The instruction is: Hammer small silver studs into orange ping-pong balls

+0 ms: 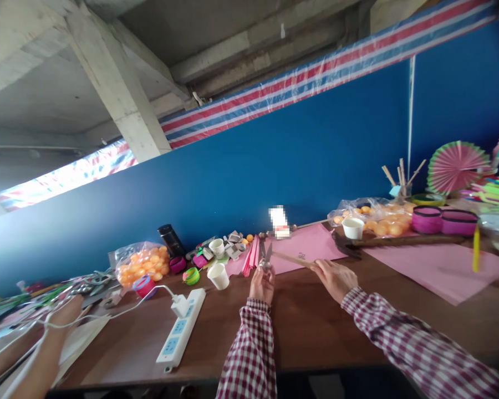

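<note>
My left hand [263, 285] is closed, palm up, around a small shiny metal object [265, 265] at its fingertips. Two dark pointed shapes, like scissor blades, rise just beyond it; I cannot tell if they belong to it. My right hand [336, 280] pinches the right end of a thin, flat wooden stick [293, 259]. The stick's other end points left, above pink paper [316, 244] and near the left fingertips. Folded pink paper strips [254, 252] lie just beyond my left hand.
A white power strip [182, 330] with a plugged-in cable lies left. Paper cups [218, 276], a bag of orange balls [143, 263] and a black bottle [171, 241] stand nearby. Another person's arm [52, 343] reaches in at far left. More pink paper [444, 269] lies right, below purple rolls [444, 220].
</note>
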`<state>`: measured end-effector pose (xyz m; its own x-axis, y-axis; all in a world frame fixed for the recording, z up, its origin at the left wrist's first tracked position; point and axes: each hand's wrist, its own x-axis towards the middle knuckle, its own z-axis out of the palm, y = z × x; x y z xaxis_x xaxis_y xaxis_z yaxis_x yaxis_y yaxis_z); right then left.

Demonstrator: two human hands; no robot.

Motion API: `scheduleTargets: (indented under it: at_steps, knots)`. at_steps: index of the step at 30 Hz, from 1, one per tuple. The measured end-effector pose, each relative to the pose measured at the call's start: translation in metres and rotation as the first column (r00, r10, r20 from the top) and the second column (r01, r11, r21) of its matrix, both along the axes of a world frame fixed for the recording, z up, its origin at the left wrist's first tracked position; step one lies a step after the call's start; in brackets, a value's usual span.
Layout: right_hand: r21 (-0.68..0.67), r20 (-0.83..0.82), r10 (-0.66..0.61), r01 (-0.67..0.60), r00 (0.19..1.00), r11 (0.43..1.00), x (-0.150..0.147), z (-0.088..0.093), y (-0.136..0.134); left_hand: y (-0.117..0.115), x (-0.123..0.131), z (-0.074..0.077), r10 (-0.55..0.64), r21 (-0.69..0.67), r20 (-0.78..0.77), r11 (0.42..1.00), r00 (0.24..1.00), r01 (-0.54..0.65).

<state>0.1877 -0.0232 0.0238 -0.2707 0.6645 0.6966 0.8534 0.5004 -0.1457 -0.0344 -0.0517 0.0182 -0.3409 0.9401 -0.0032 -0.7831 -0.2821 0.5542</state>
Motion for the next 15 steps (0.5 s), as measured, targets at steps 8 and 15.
scheduleTargets:
  at_steps: [8, 15]
  knots:
    - [-0.021, 0.005, -0.01, 0.01, 1.0, 1.0, -0.0009, 0.0004, 0.0002, 0.001, -0.0002, 0.0006, 0.044, -0.056, 0.0, 0.997, 0.999, -0.044]
    - [-0.02, 0.03, -0.018, 0.019, 0.999, 1.0, -0.0014, 0.0005, -0.0002, 0.0004, 0.0017, 0.001, 0.071, -0.072, -0.055, 0.995, 0.996, -0.075]
